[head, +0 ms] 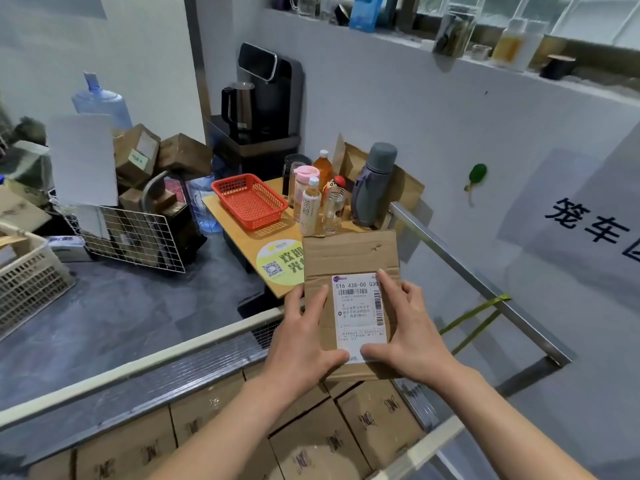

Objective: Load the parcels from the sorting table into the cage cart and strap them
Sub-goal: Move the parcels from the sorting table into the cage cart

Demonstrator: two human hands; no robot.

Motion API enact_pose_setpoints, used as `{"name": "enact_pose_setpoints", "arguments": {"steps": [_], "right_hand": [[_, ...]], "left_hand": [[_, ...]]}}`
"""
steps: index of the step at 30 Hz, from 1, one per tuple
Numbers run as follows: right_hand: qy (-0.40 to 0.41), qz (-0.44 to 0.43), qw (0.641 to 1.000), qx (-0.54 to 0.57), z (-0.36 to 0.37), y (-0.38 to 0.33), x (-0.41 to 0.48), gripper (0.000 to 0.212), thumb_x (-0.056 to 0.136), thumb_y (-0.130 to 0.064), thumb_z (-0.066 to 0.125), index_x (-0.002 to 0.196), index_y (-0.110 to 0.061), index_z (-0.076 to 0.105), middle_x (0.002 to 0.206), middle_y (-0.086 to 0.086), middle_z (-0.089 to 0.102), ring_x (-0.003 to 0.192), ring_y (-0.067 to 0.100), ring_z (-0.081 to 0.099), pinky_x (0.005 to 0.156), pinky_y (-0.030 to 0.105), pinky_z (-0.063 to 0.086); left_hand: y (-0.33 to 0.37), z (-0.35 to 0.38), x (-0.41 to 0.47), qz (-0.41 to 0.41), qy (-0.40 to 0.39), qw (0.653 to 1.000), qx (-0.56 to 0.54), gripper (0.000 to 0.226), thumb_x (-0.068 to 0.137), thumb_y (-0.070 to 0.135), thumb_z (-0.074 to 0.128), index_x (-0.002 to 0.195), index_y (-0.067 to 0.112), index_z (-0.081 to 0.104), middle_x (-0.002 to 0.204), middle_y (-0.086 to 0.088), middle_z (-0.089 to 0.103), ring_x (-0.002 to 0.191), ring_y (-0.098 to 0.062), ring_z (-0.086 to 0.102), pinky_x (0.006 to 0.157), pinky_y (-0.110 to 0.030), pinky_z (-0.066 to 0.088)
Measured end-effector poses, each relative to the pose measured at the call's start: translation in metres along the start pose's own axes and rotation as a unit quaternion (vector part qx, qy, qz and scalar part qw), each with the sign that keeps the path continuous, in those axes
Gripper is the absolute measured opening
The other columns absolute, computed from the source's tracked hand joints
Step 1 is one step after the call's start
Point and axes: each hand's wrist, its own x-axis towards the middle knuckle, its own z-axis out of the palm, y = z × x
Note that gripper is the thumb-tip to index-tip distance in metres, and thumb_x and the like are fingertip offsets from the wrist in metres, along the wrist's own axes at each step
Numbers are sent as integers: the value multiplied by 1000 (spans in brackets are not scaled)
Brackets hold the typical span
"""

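You hold the flat cardboard parcel over the cage cart. Your left hand and right hand grip its near side edges. It appears light, stiff and easily creased, so keep your hold on the edges.

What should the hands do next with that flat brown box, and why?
Probably lower the parcel onto the boxes below. The left hand and right hand grip its sides, label up, over the cage cart, where those boxes already lie packed. The green strap hanging at its side looks like a later step.
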Motion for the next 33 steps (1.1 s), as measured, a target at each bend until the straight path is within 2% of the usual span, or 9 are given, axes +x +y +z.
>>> {"name": "enact_pose_setpoints", "arguments": {"steps": [4, 9, 13, 16, 20, 23, 28, 31, 33], "right_hand": [[-37, 24, 999, -13, 26, 26, 19, 123, 54, -44, 82, 147, -61, 3, 152, -10, 13, 140, 20, 29, 110, 44, 39], [-108, 49, 993, -10, 68, 82, 43, 122, 54, -41, 80, 147, -58, 2, 157, -8, 13, 142, 21, 27, 112, 45, 37], [-187, 78, 979, -20, 109, 141, 56, 119, 57, -36, 76, 154, -44, 8, 158, -7, 12, 147, 21, 21, 118, 38, 27], [-232, 97, 967, -32, 139, 189, 62, 120, 54, -39, 73, 154, -43, 7, 162, 1, 13, 150, 24, 15, 120, 43, 25], [-283, 139, 948, -38, 176, 250, 78, 123, 56, -34, 78, 153, -49, 3, 164, -7, -1, 149, 28, 18, 118, 48, 29], [-283, 153, 946, -27, 196, 286, 97, 117, 60, -27, 78, 154, -46, 10, 162, -11, -2, 146, 25, 23, 116, 40, 33], [-244, 154, 957, -38, 237, 347, 151, 103, 66, -23, 74, 155, -36, 24, 162, 0, 11, 145, 23, 30, 113, 32, 34], [-237, 166, 956, -48, 256, 379, 180, 102, 67, -24, 72, 156, -35, 24, 165, 3, 11, 147, 25, 25, 114, 33, 30], [-243, 178, 952, -51, 269, 398, 195, 102, 65, -23, 70, 156, -35, 25, 165, 2, 12, 147, 27, 22, 114, 34, 30]], "left_hand": [[-26, 32, 11, -46, -31, 998, 1, 116, 62, 45, 88, 151, 46, 12, 160, 9, 0, 142, -22, 31, 111, -36, 39], [-59, 88, 24, -122, -82, 989, -13, 115, 64, 37, 87, 146, 53, 8, 159, 12, -8, 142, -25, 31, 110, -35, 39], [-85, 147, 31, -186, -125, 975, 0, 116, 65, 43, 87, 149, 49, 7, 158, 11, -10, 142, -23, 30, 105, -26, 36], [-107, 198, 37, -220, -149, 964, -6, 124, 61, 42, 89, 148, 53, 2, 157, 13, -8, 141, -24, 31, 103, -25, 38], [-135, 258, 56, -272, -186, 944, -17, 124, 63, 37, 88, 149, 54, 0, 158, 6, -3, 124, -23, 51, 95, -26, 51], [-153, 292, 77, -285, -204, 936, -23, 118, 68, 34, 86, 150, 51, 3, 159, 1, -2, 124, -25, 52, 94, -27, 51], [-188, 349, 134, -301, -205, 930, -49, 107, 73, 21, 83, 152, 37, 13, 159, -11, -2, 138, -29, 38, 90, -14, 37], [-209, 379, 165, -296, -210, 931, -51, 101, 72, 17, 80, 150, 35, 19, 154, -13, 8, 119, -31, 55, 93, -25, 47], [-223, 398, 181, -296, -225, 928, -36, 98, 71, 12, 75, 148, 37, 20, 148, -16, 15, 99, -33, 61, 84, -31, 53]]}}
